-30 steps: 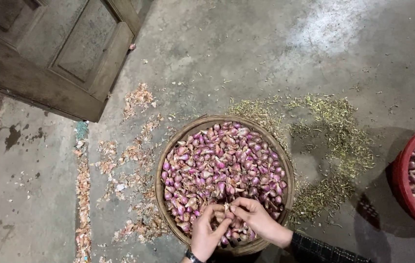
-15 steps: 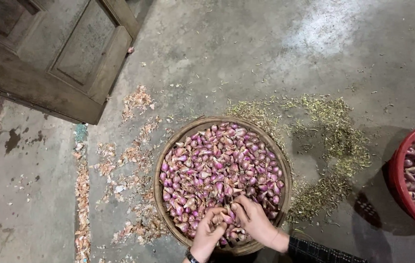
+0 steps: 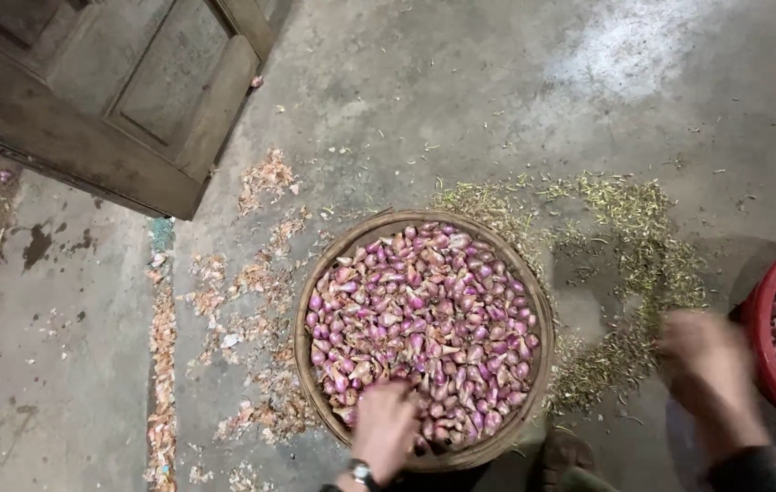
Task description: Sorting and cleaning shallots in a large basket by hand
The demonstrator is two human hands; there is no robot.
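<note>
A round woven basket [image 3: 315,273] on the concrete floor is full of purple shallots [image 3: 424,319]. My left hand [image 3: 386,426], with a watch at the wrist, rests on the shallots at the basket's near edge, fingers curled into the pile. My right hand [image 3: 707,364] is out to the right of the basket, blurred by motion, close to a red tub [image 3: 758,319] that also holds shallots. Whether the right hand carries anything cannot be made out.
Dry greenish trimmings [image 3: 625,273] lie in a heap between basket and tub. Papery skins [image 3: 251,310] are scattered left of the basket. A wooden door [image 3: 124,100] stands at the upper left. A foot [image 3: 561,456] shows at the bottom edge.
Both hands were together over the near side of the basket. My right hand has since swung out to the right toward the red tub; the left stays on the shallots.
</note>
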